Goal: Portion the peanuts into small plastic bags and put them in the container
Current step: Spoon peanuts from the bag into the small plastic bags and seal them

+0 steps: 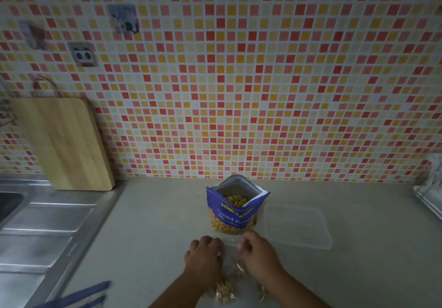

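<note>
An open blue bag of salted peanuts (233, 212) stands upright on the counter near the wall, peanuts showing inside. Just in front of it, my left hand (204, 257) and my right hand (259, 252) each pinch the top of a small clear plastic bag (232, 263) held between them. The small bag hangs down and holds some peanuts at its bottom. Below my wrists lie filled small bags of peanuts (223, 292). A clear plastic container lid or tray (299, 226) lies flat to the right of the blue bag.
A wooden cutting board (64, 142) leans on the tiled wall at the left. A steel sink and drainboard (43, 226) fill the left side. A blue striped cloth (79, 297) lies at the bottom left. A clear object (430, 188) sits at the right edge.
</note>
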Motion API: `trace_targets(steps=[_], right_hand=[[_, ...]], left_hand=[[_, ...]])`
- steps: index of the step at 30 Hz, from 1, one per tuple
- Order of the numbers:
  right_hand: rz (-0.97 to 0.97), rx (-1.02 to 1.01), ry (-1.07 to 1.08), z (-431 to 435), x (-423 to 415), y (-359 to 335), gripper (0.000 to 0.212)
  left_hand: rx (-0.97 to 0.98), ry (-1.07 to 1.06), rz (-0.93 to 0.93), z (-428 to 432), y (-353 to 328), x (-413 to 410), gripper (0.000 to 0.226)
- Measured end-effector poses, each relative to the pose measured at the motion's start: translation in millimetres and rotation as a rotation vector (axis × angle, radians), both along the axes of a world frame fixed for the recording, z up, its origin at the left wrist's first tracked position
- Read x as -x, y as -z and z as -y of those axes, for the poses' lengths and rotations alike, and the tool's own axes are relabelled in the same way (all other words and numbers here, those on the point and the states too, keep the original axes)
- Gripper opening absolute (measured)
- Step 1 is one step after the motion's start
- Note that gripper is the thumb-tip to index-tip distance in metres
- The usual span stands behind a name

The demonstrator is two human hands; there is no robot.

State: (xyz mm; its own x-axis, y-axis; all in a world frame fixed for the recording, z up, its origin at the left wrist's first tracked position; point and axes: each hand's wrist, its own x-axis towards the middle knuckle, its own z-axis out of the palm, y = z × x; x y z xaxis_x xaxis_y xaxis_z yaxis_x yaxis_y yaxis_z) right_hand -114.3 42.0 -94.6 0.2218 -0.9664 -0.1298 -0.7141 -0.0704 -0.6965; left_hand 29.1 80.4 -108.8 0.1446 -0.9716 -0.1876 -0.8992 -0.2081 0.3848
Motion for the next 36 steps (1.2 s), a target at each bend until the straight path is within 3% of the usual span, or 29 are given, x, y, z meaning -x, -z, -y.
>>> trace_targets(steps=[3,5,9,12,16,19,24,27,36], right_hand=[[0.153,0.055,0.019,-10,11,-17,0.029],[0.269,0.098,0.042,-15,17,-28,0.028],[0.489,0.107,0.057,-22,22,-66,0.024],[0.605,0.145,0.045,-27,23,-102,0.024],[0.718,0.198,0.022,-34,27,-148,0.016],[0.706,0.258,0.000,-38,30,-184,0.016],[0.315,0.495,-0.107,-43,37,-244,0.012],[0.181,0.595,-0.124,-45,37,-262,0.008],[0.088,0.807,-0.150,-47,37,-261,0.025]], left_hand=[[0.055,0.002,-0.054,-3,-9,-2,0.041],[0.198,0.023,-0.285,-5,-23,-3,0.047],[0.406,-0.069,-0.721,-13,-73,6,0.020],[0.542,-0.082,-0.865,-16,-111,13,0.006],[0.598,-0.058,-0.995,-19,-156,19,0.015],[0.693,-0.060,-1.026,-21,-183,24,0.015],[0.780,0.006,-0.934,-27,-228,32,0.014],[0.860,0.066,-0.834,-30,-243,34,0.007],[0.972,0.073,-0.696,-31,-246,36,0.006]])
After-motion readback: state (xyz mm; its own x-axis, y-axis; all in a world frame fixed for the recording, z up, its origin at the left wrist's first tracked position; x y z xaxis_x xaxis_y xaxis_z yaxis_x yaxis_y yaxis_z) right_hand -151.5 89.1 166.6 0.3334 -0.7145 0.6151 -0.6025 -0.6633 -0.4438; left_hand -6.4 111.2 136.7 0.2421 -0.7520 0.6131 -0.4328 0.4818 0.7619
